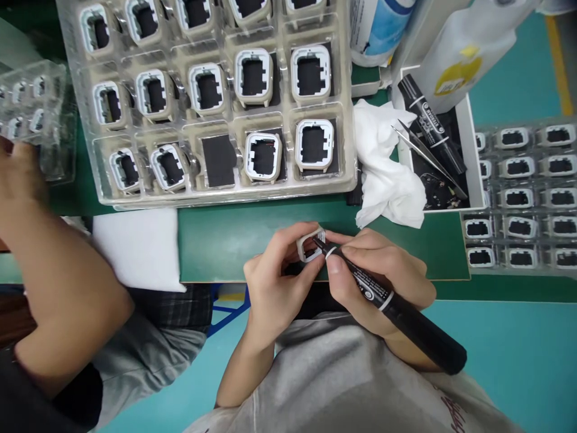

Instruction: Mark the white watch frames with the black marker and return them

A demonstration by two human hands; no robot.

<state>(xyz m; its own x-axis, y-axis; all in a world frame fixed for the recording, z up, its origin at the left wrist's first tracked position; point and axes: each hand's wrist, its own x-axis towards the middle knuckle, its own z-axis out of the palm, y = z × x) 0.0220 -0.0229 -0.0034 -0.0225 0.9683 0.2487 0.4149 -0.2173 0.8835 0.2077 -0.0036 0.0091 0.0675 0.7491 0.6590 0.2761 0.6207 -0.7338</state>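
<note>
My left hand (279, 279) pinches a small white watch-case frame (302, 246) between thumb and fingers, just over the front edge of the green table. A black marker pen (367, 279) lies in my right hand (378, 270), its tip against or very close to the frame's inner side. The pen's thick back end slants down to the right. Beyond my hands stands a clear plastic tray (225, 195) holding several like frames in its pockets. One pocket in its front row shows only a black pad (218, 161).
Right of the tray are crumpled white tissue (387, 174), a white box (475, 150) with tweezers (428, 157) and another marker (430, 123), and bottles (478, 54). More filled trays (493, 210) lie far right. A co-worker's arm (67, 282) is at left, near a white cloth (137, 249).
</note>
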